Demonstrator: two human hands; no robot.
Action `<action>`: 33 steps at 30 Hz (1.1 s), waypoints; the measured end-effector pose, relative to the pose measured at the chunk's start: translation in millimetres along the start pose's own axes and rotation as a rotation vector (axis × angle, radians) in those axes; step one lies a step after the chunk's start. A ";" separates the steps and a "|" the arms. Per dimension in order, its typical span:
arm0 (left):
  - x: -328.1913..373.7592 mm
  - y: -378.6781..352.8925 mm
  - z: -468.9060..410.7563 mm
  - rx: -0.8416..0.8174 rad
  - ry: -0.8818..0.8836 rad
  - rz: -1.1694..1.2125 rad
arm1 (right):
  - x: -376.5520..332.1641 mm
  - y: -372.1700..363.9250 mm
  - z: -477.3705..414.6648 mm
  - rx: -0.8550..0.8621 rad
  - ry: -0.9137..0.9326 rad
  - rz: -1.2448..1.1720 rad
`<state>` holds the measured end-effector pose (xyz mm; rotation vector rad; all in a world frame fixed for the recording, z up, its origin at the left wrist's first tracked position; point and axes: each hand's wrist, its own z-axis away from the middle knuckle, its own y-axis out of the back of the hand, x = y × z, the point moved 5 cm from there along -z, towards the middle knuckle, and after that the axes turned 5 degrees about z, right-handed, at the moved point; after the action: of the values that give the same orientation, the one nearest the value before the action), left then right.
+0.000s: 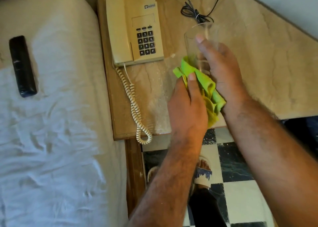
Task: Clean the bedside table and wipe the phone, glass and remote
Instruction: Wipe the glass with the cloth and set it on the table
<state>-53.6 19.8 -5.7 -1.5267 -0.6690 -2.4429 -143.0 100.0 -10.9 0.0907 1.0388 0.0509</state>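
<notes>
My right hand [222,68] grips a clear drinking glass [194,42], tilted and lifted above the bedside table [151,89]. My left hand [187,106] holds a bunched green cloth [206,85] against the lower part of the glass. A cream corded phone [136,25] with a dark keypad sits on the table's left side, its coiled cord [136,106] trailing to the front edge. A black remote [22,66] lies on the bed, far left.
The bed with its white sheet [51,140] borders the table on the left. A bundled black cable [194,13] lies at the table's back. Below the table edge are checkered floor tiles [240,183] and my sandalled foot [203,173].
</notes>
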 end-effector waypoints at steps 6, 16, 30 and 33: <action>-1.0 21.3 -34.5 0.209 0.192 0.223 | 22.1 -16.4 27.0 -0.203 -0.017 0.170; -36.7 8.4 -9.8 -0.059 0.361 0.172 | 31.6 -1.1 14.0 -0.102 -0.121 0.201; -45.0 68.8 -10.1 0.085 0.247 0.025 | 12.5 -3.8 -9.4 -0.108 0.061 0.227; -26.2 100.4 -16.1 0.309 -0.057 -0.163 | -5.8 -11.6 -29.9 -0.126 0.203 0.277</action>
<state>-16.2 -78.3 -7.2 -1.4728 -1.1618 -2.2747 -171.7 89.4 -22.2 0.1163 1.2171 0.3834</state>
